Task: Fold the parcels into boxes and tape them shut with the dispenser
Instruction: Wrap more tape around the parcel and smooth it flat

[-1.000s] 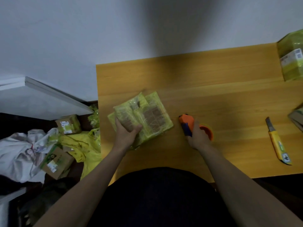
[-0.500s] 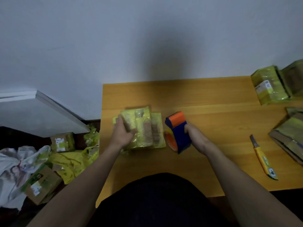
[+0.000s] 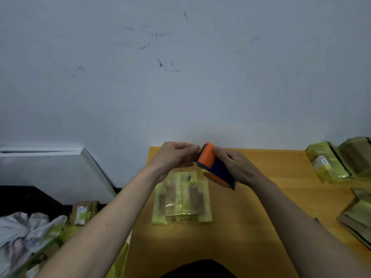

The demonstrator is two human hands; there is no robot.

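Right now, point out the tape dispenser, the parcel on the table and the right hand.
tape dispenser (image 3: 212,163), head view, orange-blue body.
parcel (image 3: 181,197), head view, middle of yellow wrap.
right hand (image 3: 235,167), head view, back of hand.

I see a dim, soft picture: wide-angle bending at the edges, the floor (image 3: 30,197) at lower left nearly black, slight blur throughout.

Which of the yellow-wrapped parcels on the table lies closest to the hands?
The flat parcel in the middle of the table, directly below the raised hands. The other wrapped parcels sit far off at the table's right edge.
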